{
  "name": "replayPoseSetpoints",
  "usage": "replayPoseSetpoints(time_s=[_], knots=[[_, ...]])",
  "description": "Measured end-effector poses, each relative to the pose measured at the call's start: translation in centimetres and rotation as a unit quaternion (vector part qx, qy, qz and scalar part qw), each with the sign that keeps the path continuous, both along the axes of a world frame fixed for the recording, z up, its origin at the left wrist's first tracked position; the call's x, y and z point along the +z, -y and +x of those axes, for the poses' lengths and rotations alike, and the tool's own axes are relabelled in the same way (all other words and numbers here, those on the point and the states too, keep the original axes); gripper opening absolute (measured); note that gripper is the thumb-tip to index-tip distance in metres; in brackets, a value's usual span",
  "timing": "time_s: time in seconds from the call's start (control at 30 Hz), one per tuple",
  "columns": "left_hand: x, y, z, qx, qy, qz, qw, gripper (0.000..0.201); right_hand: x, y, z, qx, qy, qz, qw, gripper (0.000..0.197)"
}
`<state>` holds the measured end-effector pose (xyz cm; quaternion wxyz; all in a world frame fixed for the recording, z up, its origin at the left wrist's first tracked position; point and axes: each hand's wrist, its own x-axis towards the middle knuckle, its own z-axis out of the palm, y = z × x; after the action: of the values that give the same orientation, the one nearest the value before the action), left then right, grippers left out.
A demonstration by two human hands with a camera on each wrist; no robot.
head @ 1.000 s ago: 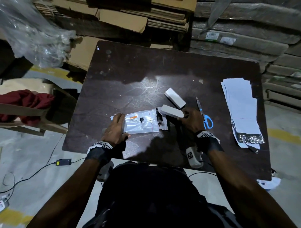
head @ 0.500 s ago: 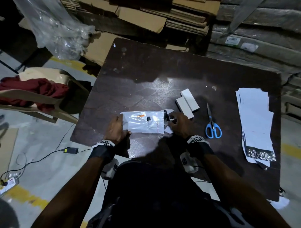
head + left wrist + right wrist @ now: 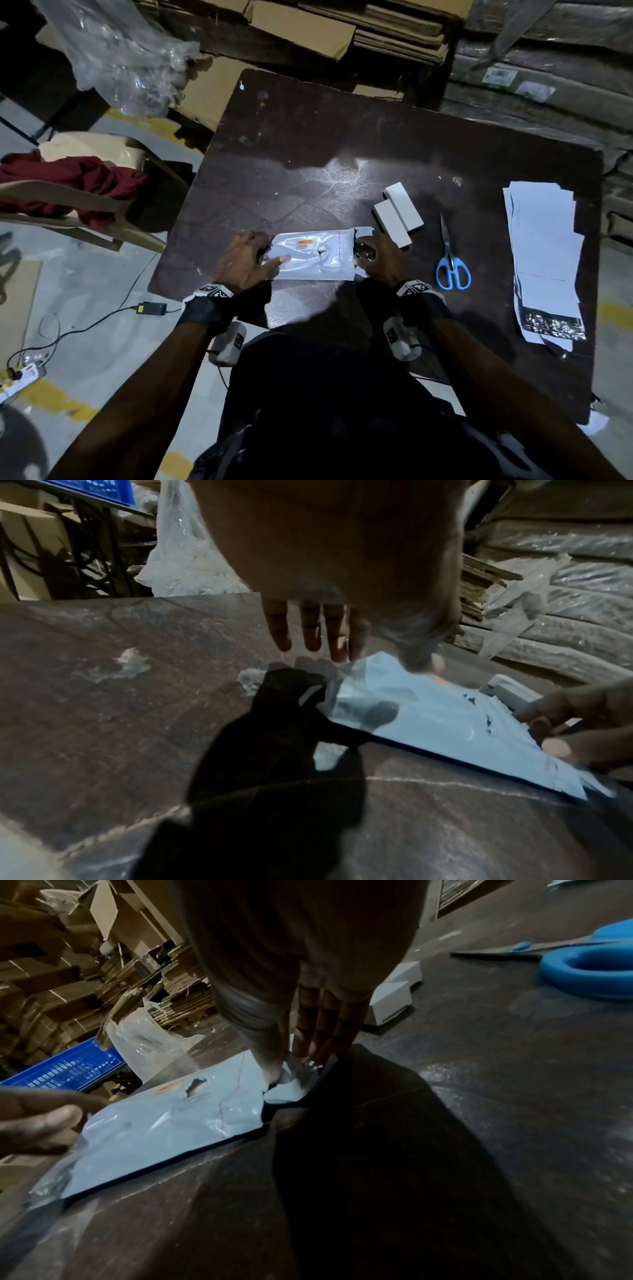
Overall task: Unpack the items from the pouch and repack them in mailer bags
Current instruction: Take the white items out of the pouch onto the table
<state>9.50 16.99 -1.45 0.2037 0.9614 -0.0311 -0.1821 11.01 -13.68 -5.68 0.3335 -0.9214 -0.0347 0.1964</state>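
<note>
A flat silvery-white pouch (image 3: 313,255) with an orange label lies near the front of the dark table (image 3: 308,137). My left hand (image 3: 270,251) rests on its left end, fingers straight and thumb pressing the film (image 3: 428,715). My right hand (image 3: 361,251) pinches the torn open flap at the pouch's right end (image 3: 164,1123) between thumb and fingers. Two white boxes (image 3: 402,207) (image 3: 390,222) lie side by side just beyond the right hand. A stack of white mailer bags (image 3: 544,253) lies along the table's right side.
Blue-handled scissors (image 3: 452,263) lie between the boxes and the mailer bags. Cardboard stacks (image 3: 301,24) and a clear plastic bag (image 3: 120,61) stand behind the table. A chair with red cloth (image 3: 68,185) stands to the left, with cables on the floor.
My right hand set the white box it held down beside the other box, then came back to the pouch's torn end. The left hand stayed on the pouch's left end.
</note>
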Motion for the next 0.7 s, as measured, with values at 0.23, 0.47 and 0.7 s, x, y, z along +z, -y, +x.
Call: replayPoseSetpoints(time_s=[0.23, 0.47, 0.7], knots=[[-0.1, 1.4, 2.4, -0.088, 0.043, 0.032, 0.995, 0.045, -2.9, 0.2, 0.9, 0.004, 0.002, -0.043, 0.999, 0.044], [-0.1, 2.4, 3.8, -0.023, -0.010, -0.047, 0.999, 0.018, 0.8, -0.8, 0.9, -0.031, -0.021, 0.004, 0.999, 0.021], [-1.1, 2.0, 3.4, -0.001, -0.029, -0.067, 0.997, 0.028, 0.5, -0.9, 1.1, -0.063, -0.027, 0.041, 0.997, 0.045]])
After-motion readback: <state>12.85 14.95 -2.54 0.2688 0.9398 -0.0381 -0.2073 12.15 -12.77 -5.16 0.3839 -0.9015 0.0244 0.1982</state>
